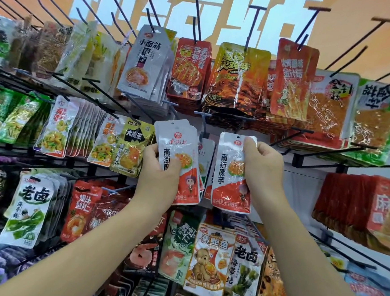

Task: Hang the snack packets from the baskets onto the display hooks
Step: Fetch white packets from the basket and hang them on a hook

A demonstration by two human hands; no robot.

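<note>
My left hand (158,173) grips a small stack of white-and-red snack packets (180,146) by their left side, held upright in front of the rack. My right hand (263,167) pinches a single matching packet (228,173) at its right edge, the hang hole at its top showing. Between the two, another packet of the same kind (205,153) hangs from a display hook (204,123) in the middle row. No basket is in view.
Black wire hooks (197,15) jut toward me in several rows, most loaded with snack packets. A grey-white packet row (144,62) and orange-red ones (236,78) hang just above my hands. Bare hooks (343,152) stick out at the right.
</note>
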